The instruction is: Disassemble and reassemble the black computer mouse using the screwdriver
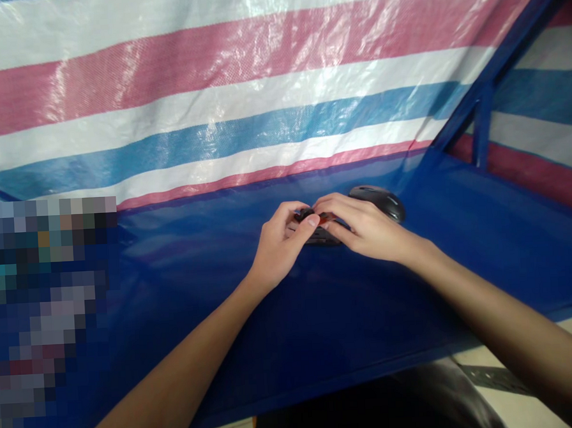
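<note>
Both my hands meet over a small black part with a red piece [317,231] on the blue table [320,314]. My left hand [280,246] curls its fingers round the part's left end, thumb on top. My right hand [363,226] pinches the right end, fingers pressed together. The part is mostly hidden under my fingers. Just behind my right hand lies a dark grey computer mouse shell [378,199], untouched.
A striped pink, white and blue tarp [241,82] hangs as a wall behind the table. A blue metal frame post [482,124] rises at the right. A blurred-out patch [46,309] covers the table's left side. Floor tiles [521,406] show below the front edge.
</note>
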`<state>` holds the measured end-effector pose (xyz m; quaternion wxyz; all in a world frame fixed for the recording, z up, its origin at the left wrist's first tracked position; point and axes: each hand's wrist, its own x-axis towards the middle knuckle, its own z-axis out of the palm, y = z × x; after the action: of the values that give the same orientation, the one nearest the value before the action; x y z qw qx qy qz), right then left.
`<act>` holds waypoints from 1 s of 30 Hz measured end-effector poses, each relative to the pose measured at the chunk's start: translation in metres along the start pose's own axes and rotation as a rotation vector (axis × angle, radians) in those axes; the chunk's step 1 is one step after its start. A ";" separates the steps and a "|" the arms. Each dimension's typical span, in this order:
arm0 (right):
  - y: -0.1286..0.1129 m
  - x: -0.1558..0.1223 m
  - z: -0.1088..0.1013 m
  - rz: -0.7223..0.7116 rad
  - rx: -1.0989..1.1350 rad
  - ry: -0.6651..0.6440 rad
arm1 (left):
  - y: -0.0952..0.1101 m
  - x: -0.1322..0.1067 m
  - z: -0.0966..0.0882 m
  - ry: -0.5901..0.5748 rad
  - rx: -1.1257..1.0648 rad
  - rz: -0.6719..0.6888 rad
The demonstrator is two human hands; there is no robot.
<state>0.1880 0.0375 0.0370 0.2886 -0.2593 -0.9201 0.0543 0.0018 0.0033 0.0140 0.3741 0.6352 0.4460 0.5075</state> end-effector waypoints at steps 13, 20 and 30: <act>-0.002 -0.001 -0.004 0.072 -0.020 -0.037 | -0.001 -0.001 -0.001 0.012 0.222 0.063; -0.005 0.000 -0.005 0.068 -0.063 -0.062 | 0.000 -0.003 -0.001 0.025 0.262 0.064; -0.005 0.001 -0.004 0.057 -0.022 -0.113 | 0.001 -0.002 0.000 0.067 0.288 0.127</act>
<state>0.1873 0.0340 0.0420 0.2317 -0.2849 -0.9277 0.0670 0.0015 0.0014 0.0142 0.2313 0.6920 0.4853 0.4818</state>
